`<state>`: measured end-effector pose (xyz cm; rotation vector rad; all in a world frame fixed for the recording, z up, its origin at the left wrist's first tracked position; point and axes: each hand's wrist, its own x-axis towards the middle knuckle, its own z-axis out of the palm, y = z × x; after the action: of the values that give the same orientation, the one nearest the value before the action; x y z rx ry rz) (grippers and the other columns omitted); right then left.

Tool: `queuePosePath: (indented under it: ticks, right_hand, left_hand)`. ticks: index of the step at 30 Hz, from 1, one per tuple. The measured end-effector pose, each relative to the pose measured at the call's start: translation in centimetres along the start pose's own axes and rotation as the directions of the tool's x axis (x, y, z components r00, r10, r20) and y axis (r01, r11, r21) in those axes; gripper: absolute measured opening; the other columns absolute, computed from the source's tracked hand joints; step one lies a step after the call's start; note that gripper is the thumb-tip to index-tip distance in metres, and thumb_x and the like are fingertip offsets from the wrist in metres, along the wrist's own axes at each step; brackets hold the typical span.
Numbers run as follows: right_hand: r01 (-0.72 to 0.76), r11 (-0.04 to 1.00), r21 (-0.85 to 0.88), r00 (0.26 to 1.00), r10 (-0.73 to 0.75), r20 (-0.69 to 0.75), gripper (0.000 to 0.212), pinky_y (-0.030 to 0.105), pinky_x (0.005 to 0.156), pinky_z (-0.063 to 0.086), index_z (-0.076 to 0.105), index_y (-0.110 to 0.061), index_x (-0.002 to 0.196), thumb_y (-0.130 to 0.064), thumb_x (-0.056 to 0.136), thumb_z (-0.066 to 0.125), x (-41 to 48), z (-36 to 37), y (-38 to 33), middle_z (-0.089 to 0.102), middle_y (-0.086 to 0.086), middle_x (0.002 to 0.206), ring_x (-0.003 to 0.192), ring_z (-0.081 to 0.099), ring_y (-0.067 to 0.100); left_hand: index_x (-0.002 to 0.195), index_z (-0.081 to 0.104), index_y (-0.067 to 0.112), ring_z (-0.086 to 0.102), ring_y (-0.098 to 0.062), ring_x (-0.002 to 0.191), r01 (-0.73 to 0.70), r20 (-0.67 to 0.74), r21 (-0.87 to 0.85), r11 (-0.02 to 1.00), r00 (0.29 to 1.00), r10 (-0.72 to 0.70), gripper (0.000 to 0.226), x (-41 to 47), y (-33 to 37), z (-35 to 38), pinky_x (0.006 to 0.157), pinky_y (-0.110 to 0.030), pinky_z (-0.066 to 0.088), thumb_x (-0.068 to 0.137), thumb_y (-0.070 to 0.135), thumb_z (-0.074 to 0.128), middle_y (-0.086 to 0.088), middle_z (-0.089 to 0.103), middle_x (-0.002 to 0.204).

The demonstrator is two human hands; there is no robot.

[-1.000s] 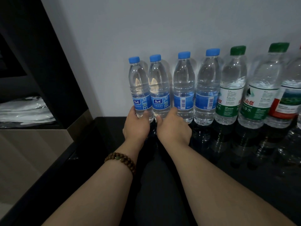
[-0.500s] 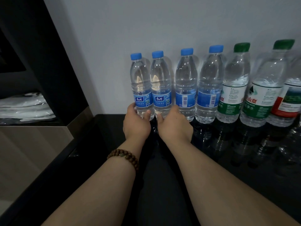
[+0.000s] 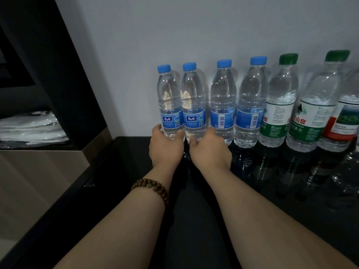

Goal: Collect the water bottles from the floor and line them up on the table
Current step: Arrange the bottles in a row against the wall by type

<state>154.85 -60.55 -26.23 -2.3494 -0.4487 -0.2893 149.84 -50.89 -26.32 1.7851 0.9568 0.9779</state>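
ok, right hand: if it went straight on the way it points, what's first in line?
The second blue-capped bottle: the right hand grips it near the base. Behind it stands the white wall, seemingly close; depth unclear. The left hand grips the leftmost bottle.

One wide head view, set close above the near side of the black bench (image 3: 272, 210), looks forward and down across it to the white wall (image 3: 174, 35) behind.

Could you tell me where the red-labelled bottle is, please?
In the head view, the red-labelled bottle stands on the black table at the far right, beside the right-hand green-capped bottle.
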Motion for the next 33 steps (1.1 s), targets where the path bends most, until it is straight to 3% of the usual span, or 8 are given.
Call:
queuePosePath:
  ticks: [4,8,11,14,17,20,25,33]
  right_hand:
    - [-0.057,0.984,0.167,0.998,0.058,-0.005,0.037,0.026,0.049,0.033,0.05,-0.013,0.116,-0.045,0.098,0.054,-0.3,-0.8,0.3,0.061,0.0,0.087,0.064,0.055,0.013]
    - [-0.098,0.92,0.38,0.994,0.107,-0.001,0.02,0.028,0.051,0.042,0.053,-0.012,0.093,-0.031,0.097,0.058,-0.4,-1.6,1.2,0.061,0.002,0.079,0.066,0.059,0.019]
    - [-0.081,0.933,0.351,0.997,0.077,0.025,0.019,0.024,0.048,0.034,0.053,-0.015,0.077,-0.024,0.091,0.061,-0.5,-2.9,2.6,0.059,0.0,0.072,0.061,0.053,0.012]
    - [-0.022,0.958,0.287,0.998,0.005,0.057,0.019,0.025,0.048,0.034,0.053,-0.017,0.07,-0.024,0.086,0.062,-0.2,-4.6,4.6,0.059,-0.002,0.067,0.06,0.054,0.011]
    - [0.02,0.97,0.243,0.998,-0.035,0.06,0.02,0.025,0.049,0.036,0.056,-0.018,0.069,-0.026,0.083,0.067,1.0,-6.2,6.4,0.061,-0.005,0.063,0.059,0.057,0.01]
    - [0.103,0.959,0.266,0.991,-0.12,0.051,0.021,0.028,0.053,0.044,0.057,-0.019,0.069,-0.027,0.083,0.071,1.6,-6.6,7.8,0.062,-0.004,0.059,0.057,0.059,0.011]
    - [0.088,0.919,0.385,0.996,-0.091,-0.013,0.009,0.018,0.058,0.043,0.07,-0.024,0.082,-0.025,0.09,0.068,2.6,-6.3,8.6,0.067,-0.01,0.069,0.062,0.061,0.001]
    - [0.072,0.944,0.323,0.997,-0.072,-0.01,0.028,0.033,0.078,0.059,0.078,-0.019,0.109,-0.016,0.09,0.058,2.3,-6.4,8.1,0.077,0.003,0.096,0.084,0.07,0.019]
  left_hand:
    - [0.143,0.046,0.019,0.053,-0.023,0.129,0.037,-0.121,-0.036,0.999,0.992,-0.041,0.069,-0.2,0.5,-0.3,0.108,-0.049,0.047,0.085,0.037,0.077,-0.003,0.053,0.142]
    - [0.136,0.051,0.019,0.052,-0.022,0.127,-0.04,-0.185,0.071,0.997,0.981,0.052,0.058,-1.4,1.4,-0.6,0.114,-0.045,0.035,0.084,0.033,0.074,-0.002,0.056,0.136]
    - [0.124,0.055,0.021,0.054,-0.018,0.12,-0.137,-0.213,0.106,0.985,0.964,0.157,0.046,-2.4,2.5,-0.8,0.111,-0.043,0.035,0.083,0.027,0.073,0.002,0.058,0.126]
    - [0.098,0.058,0.027,0.062,0.0,0.09,-0.197,-0.147,-0.041,0.979,0.971,0.19,0.021,-4.1,4.4,-0.6,0.089,-0.033,0.052,0.082,0.02,0.071,0.011,0.064,0.097]
    - [0.084,0.056,0.032,0.059,0.012,0.075,-0.227,0.051,-0.122,0.966,0.971,0.235,0.019,-6.7,6.2,1.2,0.058,-0.011,0.044,0.085,0.018,0.069,0.013,0.062,0.075]
    - [0.088,0.058,0.032,0.061,0.004,0.074,-0.227,0.172,-0.078,0.971,0.956,0.238,0.019,-8.5,6.3,3.0,0.063,-0.009,0.041,0.093,0.015,0.064,0.015,0.063,0.083]
    - [0.111,0.067,0.021,0.062,-0.007,0.098,-0.331,0.175,0.039,0.943,0.931,0.32,0.019,-8.7,4.5,3.4,0.087,-0.02,0.048,0.1,0.01,0.057,0.009,0.067,0.107]
    - [0.135,0.058,0.019,0.064,-0.017,0.109,-0.304,0.26,0.014,0.953,0.921,0.29,0.04,-8.6,4.5,3.8,0.101,-0.036,0.051,0.097,0.008,0.06,0.005,0.062,0.127]
